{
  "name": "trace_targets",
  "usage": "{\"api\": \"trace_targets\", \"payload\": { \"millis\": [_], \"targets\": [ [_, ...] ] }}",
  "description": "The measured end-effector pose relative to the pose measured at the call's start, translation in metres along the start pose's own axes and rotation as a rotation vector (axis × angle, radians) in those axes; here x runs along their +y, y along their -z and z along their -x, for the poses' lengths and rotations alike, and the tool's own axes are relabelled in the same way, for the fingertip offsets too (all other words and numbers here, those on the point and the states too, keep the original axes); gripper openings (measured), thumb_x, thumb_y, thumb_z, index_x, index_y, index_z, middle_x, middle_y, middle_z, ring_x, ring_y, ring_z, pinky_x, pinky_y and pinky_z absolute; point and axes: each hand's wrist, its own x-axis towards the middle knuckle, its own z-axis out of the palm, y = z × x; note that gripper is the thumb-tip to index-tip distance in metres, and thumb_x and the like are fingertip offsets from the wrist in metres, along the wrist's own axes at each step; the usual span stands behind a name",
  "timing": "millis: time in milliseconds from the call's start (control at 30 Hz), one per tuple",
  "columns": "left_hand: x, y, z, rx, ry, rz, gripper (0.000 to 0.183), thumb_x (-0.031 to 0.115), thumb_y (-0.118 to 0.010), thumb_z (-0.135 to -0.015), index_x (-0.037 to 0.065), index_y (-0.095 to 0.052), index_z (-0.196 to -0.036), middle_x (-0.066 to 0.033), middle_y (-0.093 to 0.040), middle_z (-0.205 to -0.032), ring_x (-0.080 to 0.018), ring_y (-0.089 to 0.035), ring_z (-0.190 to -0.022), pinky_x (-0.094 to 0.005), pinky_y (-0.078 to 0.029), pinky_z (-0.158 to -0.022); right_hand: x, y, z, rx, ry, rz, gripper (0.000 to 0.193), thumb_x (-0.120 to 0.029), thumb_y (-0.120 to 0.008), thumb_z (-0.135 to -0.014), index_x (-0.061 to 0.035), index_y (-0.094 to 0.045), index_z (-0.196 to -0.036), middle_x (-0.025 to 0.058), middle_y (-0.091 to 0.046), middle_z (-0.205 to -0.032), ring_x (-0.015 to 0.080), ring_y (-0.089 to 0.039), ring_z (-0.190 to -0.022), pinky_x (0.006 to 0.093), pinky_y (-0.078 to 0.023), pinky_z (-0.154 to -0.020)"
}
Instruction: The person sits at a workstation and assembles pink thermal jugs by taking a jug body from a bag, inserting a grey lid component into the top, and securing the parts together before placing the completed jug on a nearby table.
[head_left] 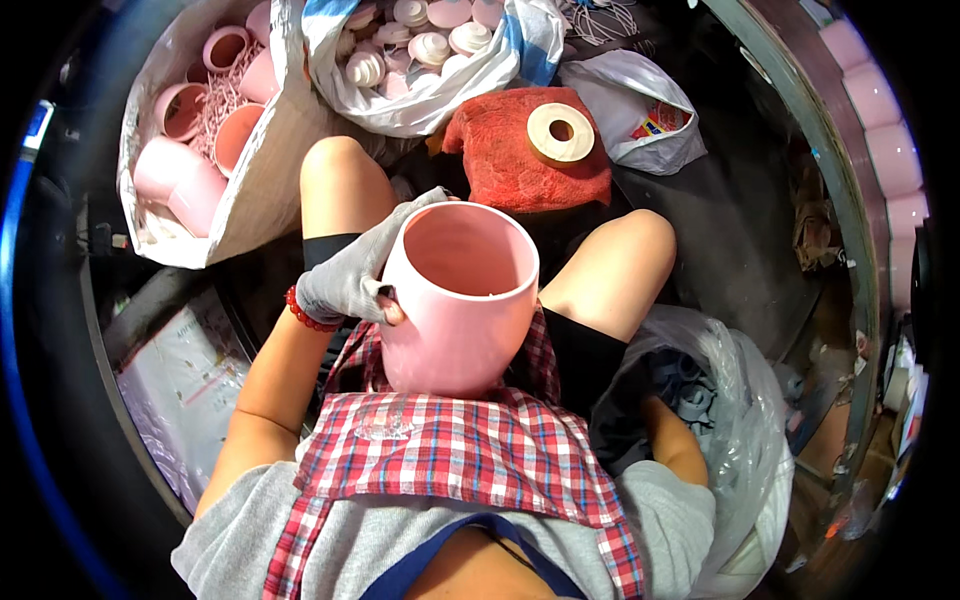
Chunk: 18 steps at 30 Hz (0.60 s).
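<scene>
Left hand [348, 268] curled (gloved), right forearm [674, 442] lowered, knees [342, 168] apart

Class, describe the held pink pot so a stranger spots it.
Find the red checked cloth apron. Beyond it, the grey-gloved left hand holds a rounded, glossy pink pot. Unlike the pink vessels in the white sack, it is in hand.

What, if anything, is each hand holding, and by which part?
The gloved left hand holds a pink pot by the left side of its outer wall. The right hand is hidden, so its hold can't be told.
</scene>
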Motion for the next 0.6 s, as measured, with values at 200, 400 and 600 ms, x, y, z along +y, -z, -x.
{"api": "trace_targets", "payload": {
  "millis": [200,400,600],
  "targets": [
    [-0.023,-0.002,0.0,0.058,0.021,0.147,0.127,0.057,-0.083,-0.055,-0.003,-0.016,-0.144,-0.0118,-0.03,-0.145,-0.02,-0.026,-0.135,-0.0351,-0.017,-0.111,0.01,0.005,0.012,-0.121,-0.041,0.005,0.054,-0.037,-0.056,-0.082,-0.0041,-0.055,-0.124,0.0161,-0.049,-0.132,0.0343,-0.041,-0.126,0.0455,-0.028,-0.107],
    [-0.017,0.007,0.0,0.021,-0.02,0.123,0.118,0.049,-0.082,-0.06,-0.002,-0.018,-0.144,-0.0124,-0.032,-0.143,-0.0206,-0.028,-0.134,-0.0355,-0.02,-0.11,0.012,0.005,0.028,-0.25,-0.096,0.007,0.055,-0.038,-0.057,-0.083,-0.0038,-0.053,-0.126,0.0155,-0.047,-0.135,0.0327,-0.041,-0.127,0.0435,-0.029,-0.107],
    [-0.012,0.019,-0.001,0.034,-0.072,0.117,0.119,0.048,-0.084,-0.058,-0.001,-0.018,-0.144,-0.0116,-0.032,-0.143,-0.0202,-0.028,-0.134,-0.036,-0.02,-0.11,0.019,0.005,0.049,-0.492,-0.192,0.045,0.056,-0.039,-0.057,-0.084,-0.0034,-0.052,-0.127,0.015,-0.046,-0.137,0.0311,-0.041,-0.128,0.0415,-0.031,-0.106]
  ]
}}
